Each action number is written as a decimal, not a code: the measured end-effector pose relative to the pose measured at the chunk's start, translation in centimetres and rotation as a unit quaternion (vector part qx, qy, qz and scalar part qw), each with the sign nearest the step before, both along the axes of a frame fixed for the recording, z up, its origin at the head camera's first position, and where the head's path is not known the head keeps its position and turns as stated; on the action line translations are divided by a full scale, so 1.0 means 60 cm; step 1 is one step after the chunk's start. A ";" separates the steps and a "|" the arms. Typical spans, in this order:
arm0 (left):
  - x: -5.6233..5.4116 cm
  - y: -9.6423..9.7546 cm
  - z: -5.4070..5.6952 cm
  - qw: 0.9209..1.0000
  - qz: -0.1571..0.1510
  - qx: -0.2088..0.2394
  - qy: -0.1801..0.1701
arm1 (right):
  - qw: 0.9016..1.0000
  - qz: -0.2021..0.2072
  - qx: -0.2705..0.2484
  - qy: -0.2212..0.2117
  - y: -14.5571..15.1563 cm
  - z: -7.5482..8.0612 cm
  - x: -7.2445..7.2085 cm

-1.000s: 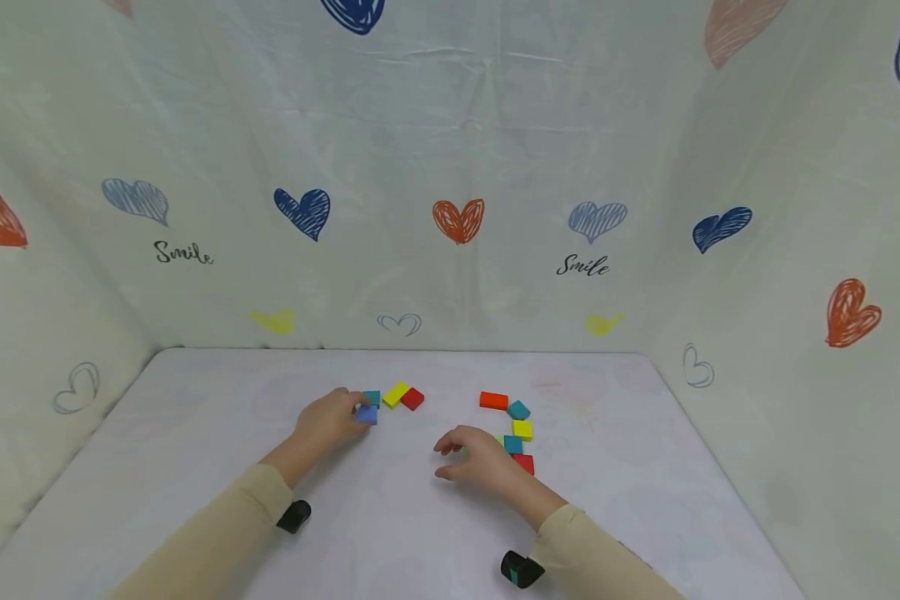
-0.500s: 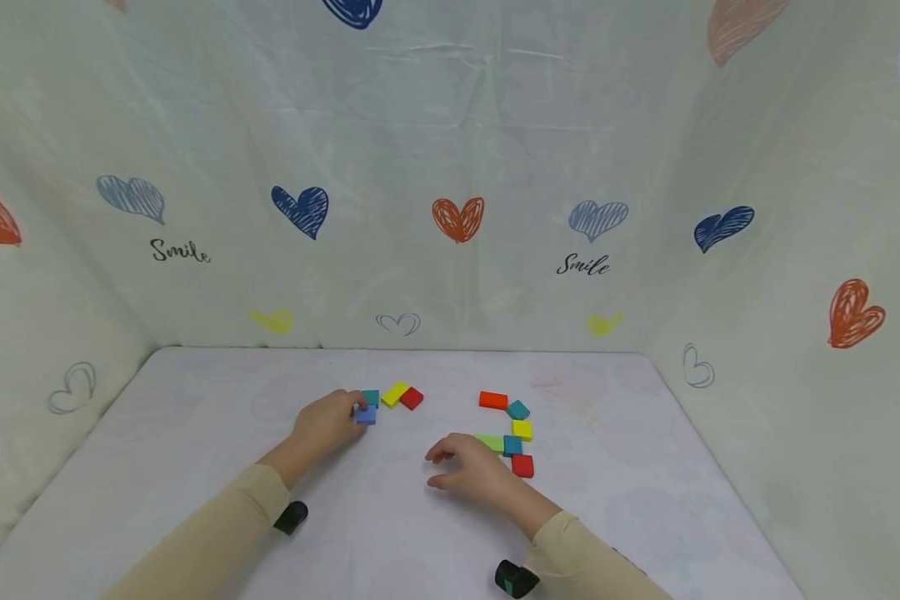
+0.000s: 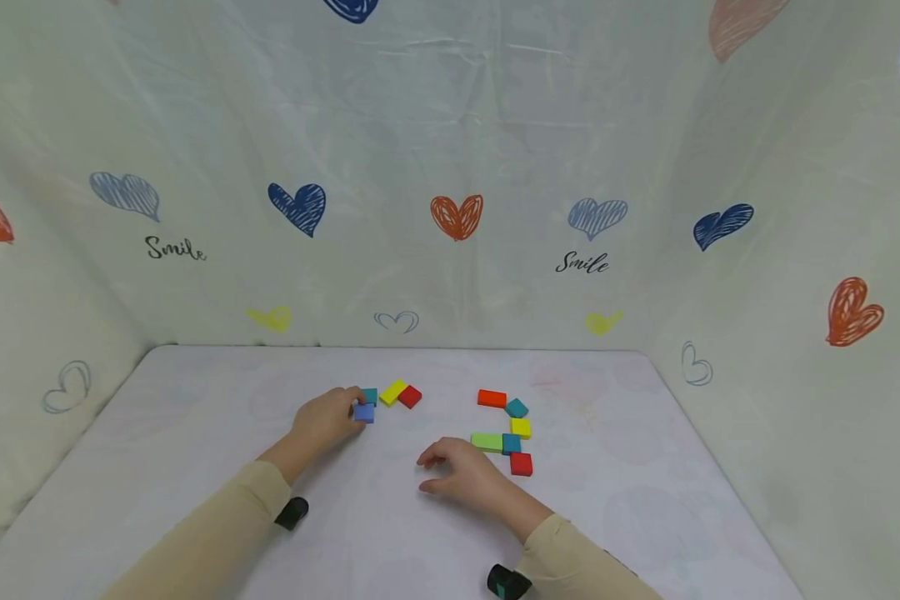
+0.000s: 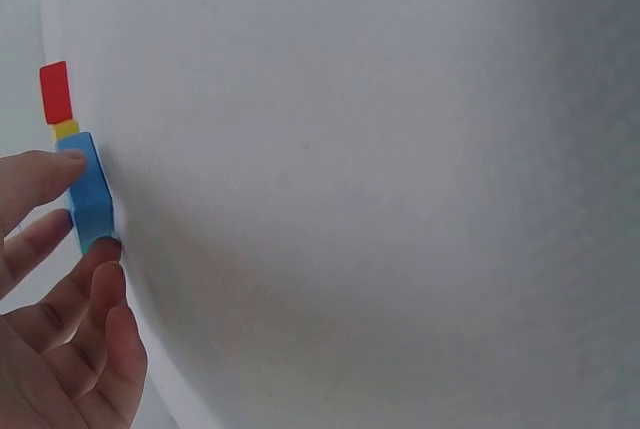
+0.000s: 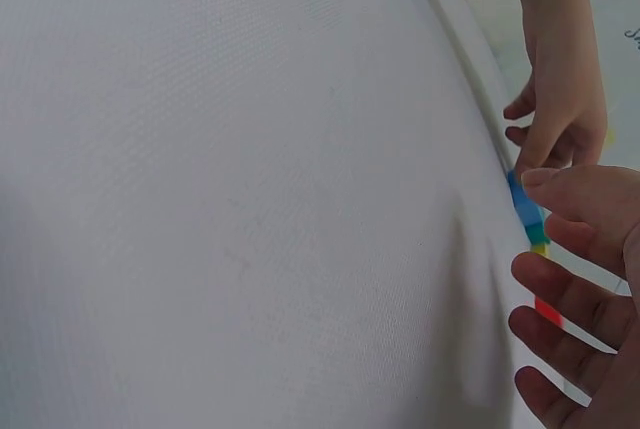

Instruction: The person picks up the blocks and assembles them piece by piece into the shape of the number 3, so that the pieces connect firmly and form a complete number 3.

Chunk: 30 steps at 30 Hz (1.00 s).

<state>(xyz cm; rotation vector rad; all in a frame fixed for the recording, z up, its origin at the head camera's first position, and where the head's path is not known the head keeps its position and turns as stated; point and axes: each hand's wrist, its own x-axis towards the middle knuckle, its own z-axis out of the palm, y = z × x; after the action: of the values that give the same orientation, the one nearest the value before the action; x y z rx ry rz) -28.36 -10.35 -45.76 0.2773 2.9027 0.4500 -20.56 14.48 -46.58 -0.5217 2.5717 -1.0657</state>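
Observation:
My left hand (image 3: 324,423) pinches a small blue block (image 3: 364,413) between thumb and fingers on the white table, as the left wrist view also shows with the blue block (image 4: 92,189) at its left edge. Right behind it lies a teal block (image 3: 371,396), partly covered by the fingers. To its right a yellow block (image 3: 393,392) and a red block (image 3: 410,397) sit end to end at a slant. My right hand (image 3: 465,477) hovers low with fingers relaxed and apart, holding nothing, left of a lime green block (image 3: 487,442).
Beside the lime green block, a curved row runs from a red block (image 3: 521,464) through a darker blue block (image 3: 512,444), a yellow block (image 3: 521,428) and a teal angled block (image 3: 517,408) to an orange block (image 3: 492,398). A heart-printed cloth (image 3: 495,275) hangs behind the table.
My right hand has drawn left and slightly toward me, uncovering the lime green and red blocks. The left hand stays at the blue block with barely any shift.

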 end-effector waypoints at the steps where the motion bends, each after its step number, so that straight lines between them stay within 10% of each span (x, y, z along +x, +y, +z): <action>1: 0.000 0.000 0.000 1.000 0.000 0.000 -0.001 | 1.000 0.002 -0.001 0.001 0.000 -0.001 0.000; 30: 0.004 0.008 -0.005 1.000 -0.009 -0.006 -0.022 | 1.000 -0.002 -0.003 0.002 -0.010 -0.003 -0.006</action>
<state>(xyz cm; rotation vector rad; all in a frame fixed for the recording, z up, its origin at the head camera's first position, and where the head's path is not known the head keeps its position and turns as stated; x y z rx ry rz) -28.11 -9.90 -46.05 0.2890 2.8571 0.4288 -20.89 13.87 -46.74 -0.5217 2.5745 -1.0741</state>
